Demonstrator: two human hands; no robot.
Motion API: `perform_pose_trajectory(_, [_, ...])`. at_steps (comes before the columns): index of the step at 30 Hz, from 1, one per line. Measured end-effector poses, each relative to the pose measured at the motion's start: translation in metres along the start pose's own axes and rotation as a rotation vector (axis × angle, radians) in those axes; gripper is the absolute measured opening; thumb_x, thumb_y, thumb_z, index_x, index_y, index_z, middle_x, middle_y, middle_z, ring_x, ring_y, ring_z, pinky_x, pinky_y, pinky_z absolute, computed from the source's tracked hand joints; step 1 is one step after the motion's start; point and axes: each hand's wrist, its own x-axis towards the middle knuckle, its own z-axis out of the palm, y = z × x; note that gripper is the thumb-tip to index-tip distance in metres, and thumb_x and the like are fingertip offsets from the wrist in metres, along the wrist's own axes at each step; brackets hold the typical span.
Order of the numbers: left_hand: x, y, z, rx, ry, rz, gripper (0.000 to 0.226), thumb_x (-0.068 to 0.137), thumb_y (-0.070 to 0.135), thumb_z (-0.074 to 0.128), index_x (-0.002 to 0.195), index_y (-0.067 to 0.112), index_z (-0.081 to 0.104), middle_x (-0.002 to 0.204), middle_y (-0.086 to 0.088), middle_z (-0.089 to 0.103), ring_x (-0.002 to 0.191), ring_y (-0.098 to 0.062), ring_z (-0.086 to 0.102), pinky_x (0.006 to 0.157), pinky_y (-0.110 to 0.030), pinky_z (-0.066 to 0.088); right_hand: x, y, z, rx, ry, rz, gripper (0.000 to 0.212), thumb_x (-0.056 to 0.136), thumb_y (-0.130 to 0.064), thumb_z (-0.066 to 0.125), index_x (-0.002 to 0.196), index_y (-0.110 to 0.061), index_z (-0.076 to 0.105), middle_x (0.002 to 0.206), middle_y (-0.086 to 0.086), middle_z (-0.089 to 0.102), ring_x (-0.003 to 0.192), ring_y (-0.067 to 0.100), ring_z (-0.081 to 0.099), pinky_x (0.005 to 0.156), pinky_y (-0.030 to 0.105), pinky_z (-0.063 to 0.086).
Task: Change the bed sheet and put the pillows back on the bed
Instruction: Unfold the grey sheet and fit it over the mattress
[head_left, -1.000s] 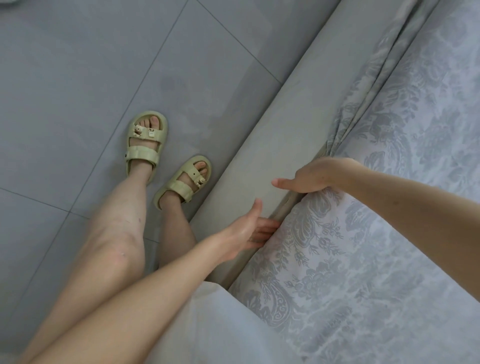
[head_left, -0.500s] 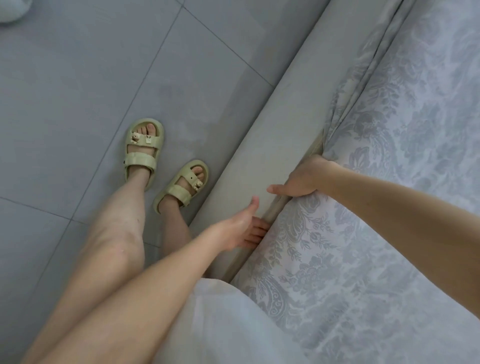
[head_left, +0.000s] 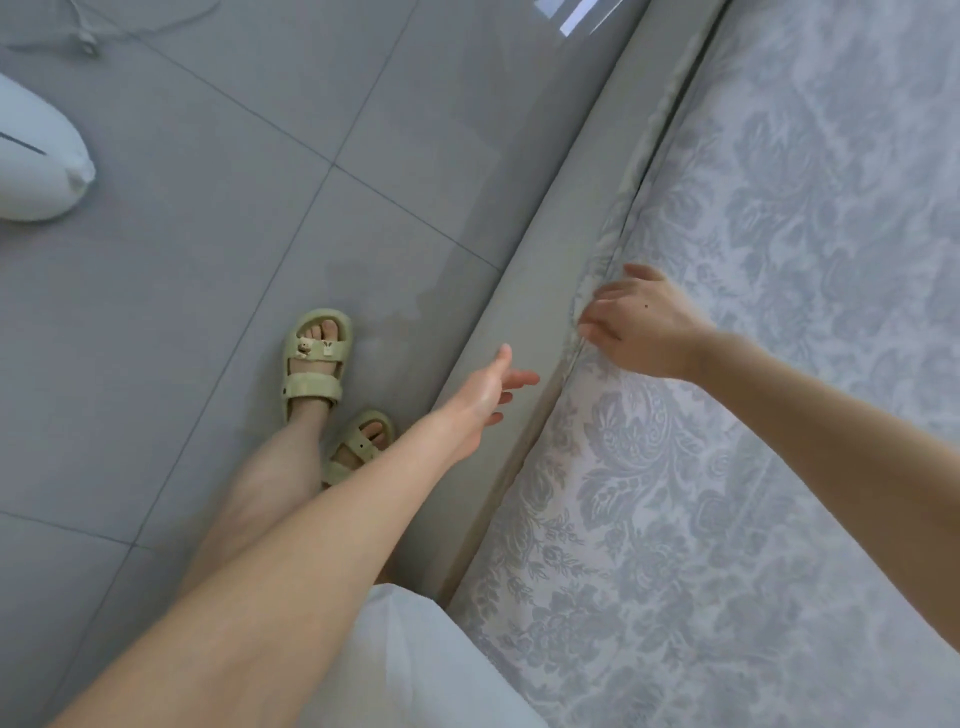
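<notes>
Both arms reach forward — left hand (head_left: 480, 400) open, fingers (head_left: 519, 380) loosely spread; right hand (head_left: 641, 325) palm down, fingers splayed, gripping nothing.

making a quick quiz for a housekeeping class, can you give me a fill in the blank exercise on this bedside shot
1. The sheet on the bed has a grey floral pattern on a ____ ground.
2. The right hand is at the sheet's edge, next to the ____ bed frame.
3. The left hand hangs open over the frame, holding ____.
4. Both feet wear pale green ____ on the tiled floor.

Missing words: white; grey; nothing; sandals
</notes>
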Motion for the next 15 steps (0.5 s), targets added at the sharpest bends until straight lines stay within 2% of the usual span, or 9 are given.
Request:
perform_pose_trajectory(2, [0.01, 0.016, 0.007, 0.001, 0.024, 0.002, 0.057, 0.101, 0.048, 0.018, 0.104, 0.021, 0.068, 0.137, 0.0, 0.049, 0.12, -0.017, 0.042, 0.108, -0.037, 0.03, 0.01, 0.009, -0.004, -0.083, -0.06, -0.027, 0.038, 0.098, -0.034, 0.033, 0.097, -0.022, 0.07, 0.097, -0.008, 0.068, 0.11, 0.014, 0.055, 0.114, 0.036, 0.006])
perform_pose_trajectory(6, [0.031, 0.052, 0.014, 0.051, -0.009, -0.017, 0.06, 0.101, 0.049, 0.017, 0.107, 0.02, 0.069, 0.143, -0.001, 0.043, 0.12, -0.017, 0.039, 0.106, -0.036, 0.03, 0.035, 0.028, -0.017, -0.276, -0.196, -0.013, 0.055, 0.101, -0.043, 0.018, 0.101, -0.023, 0.069, 0.105, -0.007, 0.066, 0.115, 0.015, 0.053, 0.117, 0.045, 0.002])
perform_pose_trajectory(8, [0.042, 0.07, 0.015, 0.138, -0.038, -0.028, 0.064, 0.1, 0.052, 0.016, 0.107, 0.02, 0.07, 0.147, -0.002, 0.037, 0.128, -0.02, 0.037, 0.108, -0.037, 0.03, 0.048, 0.039, -0.025, -0.3, -0.234, 0.02, 0.06, 0.101, -0.045, 0.013, 0.103, -0.024, 0.068, 0.107, -0.009, 0.066, 0.113, 0.014, 0.052, 0.114, 0.044, 0.008])
perform_pose_trajectory(10, [0.052, 0.088, 0.017, 0.192, -0.066, -0.042, 0.066, 0.099, 0.054, 0.015, 0.108, 0.02, 0.07, 0.148, -0.002, 0.036, 0.131, -0.021, 0.036, 0.107, -0.037, 0.032, 0.057, 0.046, -0.032, -0.302, -0.288, 0.022, 0.06, 0.101, -0.046, 0.012, 0.097, -0.027, 0.069, 0.1, -0.011, 0.066, 0.104, 0.014, 0.052, 0.103, 0.039, 0.022])
perform_pose_trajectory(11, [0.056, 0.097, 0.018, 0.193, -0.078, -0.051, 0.065, 0.099, 0.054, 0.015, 0.109, 0.019, 0.07, 0.147, -0.001, 0.038, 0.13, -0.021, 0.037, 0.106, -0.037, 0.033, 0.061, 0.047, -0.035, -0.301, -0.326, 0.001, 0.057, 0.101, -0.045, 0.013, 0.089, -0.028, 0.067, 0.094, -0.011, 0.066, 0.101, 0.014, 0.052, 0.098, 0.037, 0.024])
perform_pose_trajectory(13, [0.062, 0.11, 0.022, 0.173, -0.111, -0.083, 0.063, 0.099, 0.054, 0.017, 0.113, 0.019, 0.067, 0.142, 0.001, 0.045, 0.126, -0.019, 0.041, 0.104, -0.037, 0.036, 0.066, 0.044, -0.04, -0.311, -0.416, -0.06, 0.045, 0.102, -0.038, 0.019, 0.077, -0.031, 0.055, 0.081, -0.011, 0.058, 0.099, 0.016, 0.053, 0.096, 0.037, 0.025])
perform_pose_trajectory(15, [0.066, 0.116, 0.029, 0.153, -0.146, -0.131, 0.06, 0.099, 0.054, 0.019, 0.122, 0.018, 0.061, 0.138, 0.003, 0.048, 0.123, -0.019, 0.044, 0.102, -0.036, 0.037, 0.067, 0.042, -0.043, -0.317, -0.496, -0.081, 0.035, 0.1, -0.031, 0.024, 0.09, -0.033, 0.057, 0.081, -0.011, 0.056, 0.102, 0.016, 0.052, 0.099, 0.039, 0.023])
